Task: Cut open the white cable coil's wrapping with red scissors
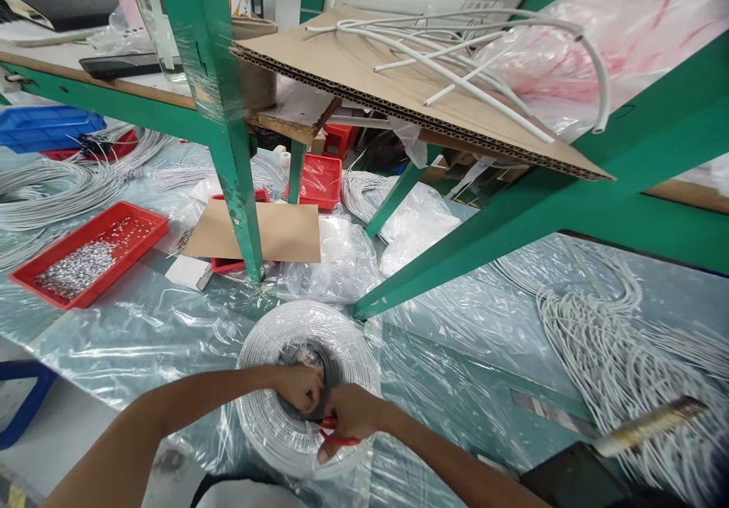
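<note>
A coil of white cable (285,333), wrapped in clear plastic film, lies flat on the plastic-covered table near its front edge. My left hand (301,386) is closed in a pinch at the coil's dark centre hole; what it pinches is too small to name. My right hand (348,415) is closed round red-handled scissors (336,438) at the coil's near side, touching my left hand. The scissor blades are hidden behind my hands.
A red tray (85,254) of small metal parts sits at left, with loose cable bundles (592,326) at right. Green frame legs (239,181) stand behind the coil. A cardboard sheet (370,75) holding white cable pieces overhangs above. A ruler (649,423) lies at right.
</note>
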`<state>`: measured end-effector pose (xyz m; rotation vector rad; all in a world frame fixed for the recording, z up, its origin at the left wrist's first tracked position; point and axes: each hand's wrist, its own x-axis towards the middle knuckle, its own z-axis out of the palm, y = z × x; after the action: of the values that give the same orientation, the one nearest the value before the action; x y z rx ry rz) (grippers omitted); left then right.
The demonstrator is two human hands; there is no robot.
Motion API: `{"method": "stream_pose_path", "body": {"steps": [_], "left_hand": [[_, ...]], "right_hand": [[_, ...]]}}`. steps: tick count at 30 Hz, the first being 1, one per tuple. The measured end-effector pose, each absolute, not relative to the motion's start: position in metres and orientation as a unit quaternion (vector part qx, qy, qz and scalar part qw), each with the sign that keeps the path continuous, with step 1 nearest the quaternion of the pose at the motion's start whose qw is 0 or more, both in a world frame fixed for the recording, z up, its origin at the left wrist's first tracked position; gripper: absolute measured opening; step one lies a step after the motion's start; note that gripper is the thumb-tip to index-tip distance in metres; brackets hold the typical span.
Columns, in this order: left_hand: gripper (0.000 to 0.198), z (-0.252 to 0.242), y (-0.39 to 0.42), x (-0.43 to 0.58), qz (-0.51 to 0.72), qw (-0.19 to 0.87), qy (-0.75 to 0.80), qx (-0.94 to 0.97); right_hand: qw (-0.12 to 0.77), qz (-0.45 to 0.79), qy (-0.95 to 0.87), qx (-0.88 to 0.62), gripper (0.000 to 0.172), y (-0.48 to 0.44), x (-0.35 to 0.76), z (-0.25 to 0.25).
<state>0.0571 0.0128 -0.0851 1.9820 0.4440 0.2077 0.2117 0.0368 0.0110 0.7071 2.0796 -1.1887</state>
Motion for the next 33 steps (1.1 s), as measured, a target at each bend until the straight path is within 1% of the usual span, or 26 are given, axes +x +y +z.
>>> {"method": "stream_pose_path", "body": {"steps": [7,11,18,21,25,28,30,33], "left_hand": [[0.023,-0.087,0.018,0.058,0.062,0.527,0.191,0.826],[0.021,-0.085,0.023,0.055,0.042,0.518,0.209,0.828],[0.018,-0.084,0.031,0.055,0.008,0.515,0.22,0.829],[0.018,-0.085,0.036,0.052,-0.012,0.528,0.192,0.827],[0.024,-0.086,0.04,0.043,-0.052,0.54,0.146,0.827],[0.031,-0.087,0.04,0.038,-0.077,0.531,0.131,0.834],[0.028,-0.086,0.04,0.037,-0.082,0.522,0.126,0.84],[0.017,-0.082,0.038,0.037,-0.071,0.509,0.12,0.849]], "right_hand": [[0.28,-0.439,0.807,0.279,0.06,0.032,0.213,-0.004],[0.288,-0.471,0.79,0.266,0.059,0.033,0.207,-0.004],[0.258,-0.529,0.761,0.272,0.061,0.034,0.205,-0.002],[0.261,-0.547,0.747,0.273,0.058,0.037,0.204,-0.001],[0.3,-0.58,0.713,0.256,0.048,0.041,0.202,0.0],[0.308,-0.61,0.684,0.257,0.046,0.042,0.203,0.002],[0.292,-0.626,0.676,0.256,0.046,0.04,0.204,0.003],[0.268,-0.655,0.655,0.265,0.047,0.035,0.207,0.003]]}}
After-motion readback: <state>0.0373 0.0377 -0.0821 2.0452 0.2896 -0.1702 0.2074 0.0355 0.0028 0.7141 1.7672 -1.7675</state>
